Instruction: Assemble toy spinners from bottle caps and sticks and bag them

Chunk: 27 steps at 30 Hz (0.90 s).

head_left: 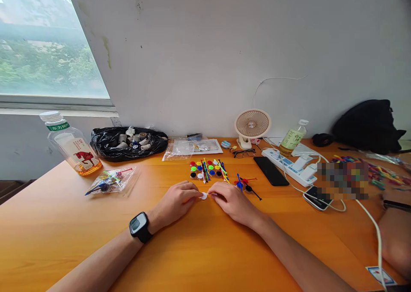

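A small white round plastic piece (203, 195) sits between my two hands, low over the table. My left hand (176, 201) is closed, its thumb and fingertips pinching the piece from the left. From the other side, my right hand (233, 203) pinches at its right edge; its fingers partly hide what they grip. Just beyond my hands lie rows of small coloured discs (193, 169) and a bunch of coloured arrow-tipped plastic sticks (204, 171). To the right of my right hand are several discs with arrows fitted on them (246, 184).
On the left stand a large drink bottle (77, 148), a clear bag of parts (112, 181) and a black plastic bag (102, 150). Rightward are a fan (252, 124), glasses (244, 153), phone (271, 171), power strip (289, 167) and cables. Another person's arm (396, 232) rests at far right.
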Motion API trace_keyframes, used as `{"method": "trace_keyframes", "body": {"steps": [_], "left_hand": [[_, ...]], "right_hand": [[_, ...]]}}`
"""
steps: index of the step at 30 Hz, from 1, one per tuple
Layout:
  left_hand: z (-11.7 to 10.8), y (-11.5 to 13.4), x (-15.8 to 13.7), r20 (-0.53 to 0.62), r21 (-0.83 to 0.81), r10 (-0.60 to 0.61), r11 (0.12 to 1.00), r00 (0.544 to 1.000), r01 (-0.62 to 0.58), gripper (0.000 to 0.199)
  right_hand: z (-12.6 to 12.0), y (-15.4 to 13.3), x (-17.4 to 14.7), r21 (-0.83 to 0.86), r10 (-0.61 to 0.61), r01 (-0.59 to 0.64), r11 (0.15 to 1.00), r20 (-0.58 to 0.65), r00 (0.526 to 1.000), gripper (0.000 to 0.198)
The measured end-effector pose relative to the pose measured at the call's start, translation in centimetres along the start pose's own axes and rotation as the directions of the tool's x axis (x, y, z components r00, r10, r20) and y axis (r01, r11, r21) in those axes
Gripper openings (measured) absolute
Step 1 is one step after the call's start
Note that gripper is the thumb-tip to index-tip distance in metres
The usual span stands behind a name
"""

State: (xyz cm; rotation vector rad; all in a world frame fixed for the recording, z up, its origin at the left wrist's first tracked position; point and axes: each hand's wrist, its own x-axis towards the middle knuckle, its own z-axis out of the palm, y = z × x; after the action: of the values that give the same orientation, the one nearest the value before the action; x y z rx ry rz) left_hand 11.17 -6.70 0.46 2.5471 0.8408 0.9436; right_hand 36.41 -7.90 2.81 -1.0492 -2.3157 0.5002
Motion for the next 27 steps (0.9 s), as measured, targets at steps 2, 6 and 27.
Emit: {"method": "trace_keyframes", "body": {"steps": [2,6,27], "left_hand": [[0.06,0.00,0.04,-0.008,0.002,0.010,1.000,1.000,-0.010,0.029],[-0.02,0.15,0.14,-0.009,-0.002,0.023,1.000,1.000,-0.023,0.030],[0.08,0.35,0.04,0.034,0.056,-0.015,0.998,0.999,0.013,0.039]], "right_hand": [[0.13,0.13,0.04,0.025,0.003,-0.003,1.000,-0.007,1.000,0.022],[0.15,0.23,0.12,0.040,0.016,-0.014,0.999,-0.047,0.999,0.021],[0.10,0.06,-0.02,0.076,0.045,-0.045,0.996,0.008,0.999,0.021]]}}
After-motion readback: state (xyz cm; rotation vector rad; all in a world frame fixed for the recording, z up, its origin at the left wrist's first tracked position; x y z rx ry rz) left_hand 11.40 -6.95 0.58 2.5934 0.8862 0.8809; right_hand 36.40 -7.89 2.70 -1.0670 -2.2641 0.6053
